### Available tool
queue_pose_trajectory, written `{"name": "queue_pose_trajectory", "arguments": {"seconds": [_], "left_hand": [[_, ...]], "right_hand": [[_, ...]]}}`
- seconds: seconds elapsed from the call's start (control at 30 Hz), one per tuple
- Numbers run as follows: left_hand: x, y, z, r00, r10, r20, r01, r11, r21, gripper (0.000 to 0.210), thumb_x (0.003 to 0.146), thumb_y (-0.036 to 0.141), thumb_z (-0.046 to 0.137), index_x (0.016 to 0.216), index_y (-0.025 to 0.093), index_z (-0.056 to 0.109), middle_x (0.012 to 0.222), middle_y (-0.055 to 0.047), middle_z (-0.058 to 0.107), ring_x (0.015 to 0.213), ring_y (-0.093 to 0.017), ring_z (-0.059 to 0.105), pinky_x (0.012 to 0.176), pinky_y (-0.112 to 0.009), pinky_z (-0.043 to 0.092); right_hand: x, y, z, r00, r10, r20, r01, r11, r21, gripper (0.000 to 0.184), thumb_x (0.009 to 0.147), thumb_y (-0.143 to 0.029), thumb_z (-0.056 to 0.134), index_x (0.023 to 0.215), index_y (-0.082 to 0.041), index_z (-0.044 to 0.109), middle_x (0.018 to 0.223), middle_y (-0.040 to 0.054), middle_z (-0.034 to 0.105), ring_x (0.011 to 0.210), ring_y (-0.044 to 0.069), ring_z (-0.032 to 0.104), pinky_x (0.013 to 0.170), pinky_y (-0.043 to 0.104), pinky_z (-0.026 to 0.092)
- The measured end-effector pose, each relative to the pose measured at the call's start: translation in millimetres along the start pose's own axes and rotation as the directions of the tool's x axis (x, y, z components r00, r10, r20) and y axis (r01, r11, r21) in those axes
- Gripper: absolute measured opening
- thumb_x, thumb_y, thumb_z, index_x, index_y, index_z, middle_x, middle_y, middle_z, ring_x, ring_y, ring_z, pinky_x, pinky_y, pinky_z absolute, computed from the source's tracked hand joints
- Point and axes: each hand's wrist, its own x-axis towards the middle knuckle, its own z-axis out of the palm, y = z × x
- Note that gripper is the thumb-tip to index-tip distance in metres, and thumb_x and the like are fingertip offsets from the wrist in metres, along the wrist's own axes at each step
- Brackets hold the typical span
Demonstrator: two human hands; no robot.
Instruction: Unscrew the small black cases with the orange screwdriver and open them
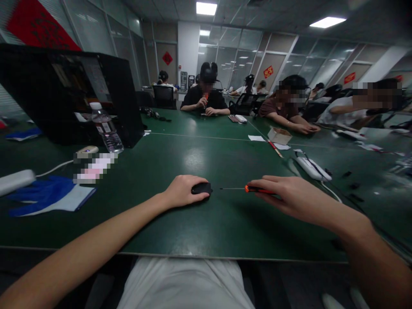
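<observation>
The left hand (185, 191) is closed around a black computer mouse (202, 188), fingers and thumb on either side, low over the tabletop (206, 231). The right hand (286, 193) grips the red-and-black handle of a screwdriver (252, 189), whose tip points toward the left hand, near the mouse but apart from it. Well left of the left hand lies a blue-and-white glove (48, 193); beyond that hand, further left, stands a clear plastic bottle (107, 131).

Black object (202, 188) (perhaps a mouse) part-hidden by left hand (185, 190), screwdriver handle (254, 189) part-covered, right forearm (360, 236) cropped
</observation>
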Motion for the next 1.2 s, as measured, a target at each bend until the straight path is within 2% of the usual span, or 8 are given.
{"name": "queue_pose_trajectory", "arguments": {"seconds": [0.27,0.4,0.67,1.2], "left_hand": [[0.3,2.9,-3.8,1.0,0.015,0.013,-0.016,1.0,0.026,0.044,0.093,0.049,0.064,0.126,0.02,0.068,0.118,-0.009,0.076,0.104,-0.026,0.072,0.092,-0.035,0.053],[0.2,3.1,-3.9,1.0,0.021,0.021,-0.022,0.999,0.032,0.044,0.094,0.049,0.062,0.126,0.018,0.068,0.117,-0.01,0.075,0.103,-0.027,0.072,0.09,-0.036,0.052],[0.7,0.7,-1.2,0.999,0.027,0.02,-0.028,0.999,0.025,0.045,0.094,0.051,0.062,0.125,0.019,0.067,0.117,-0.009,0.075,0.104,-0.027,0.072,0.09,-0.035,0.052],[0.9,-0.6,-1.0,0.998,0.052,0.034,-0.052,0.998,0.016,0.044,0.095,0.05,0.061,0.128,0.021,0.065,0.12,-0.008,0.075,0.109,-0.026,0.071,0.092,-0.034,0.052]], "right_hand": [[23.6,-8.9,1.1,0.999,-0.041,0.035,0.041,0.999,0.015,0.034,0.101,-0.023,0.045,0.129,-0.022,0.065,0.11,0.0098,0.073,0.09,0.021,0.072,0.074,0.03,0.053],[31.0,-14.4,-0.3,0.995,-0.067,0.073,0.07,0.997,-0.041,0.033,0.101,-0.022,0.045,0.127,-0.021,0.065,0.108,0.0102,0.073,0.09,0.021,0.072,0.073,0.029,0.051],[26.4,-9.6,-4.0,0.998,-0.055,0.029,0.056,0.997,-0.046,0.034,0.103,-0.024,0.043,0.129,-0.02,0.064,0.107,0.0108,0.073,0.089,0.022,0.072,0.074,0.031,0.052],[29.7,5.0,7.0,0.995,-0.092,0.022,0.091,0.994,0.053,0.033,0.103,-0.027,0.044,0.129,-0.02,0.063,0.109,0.0094,0.073,0.091,0.022,0.071,0.077,0.032,0.052]]}}
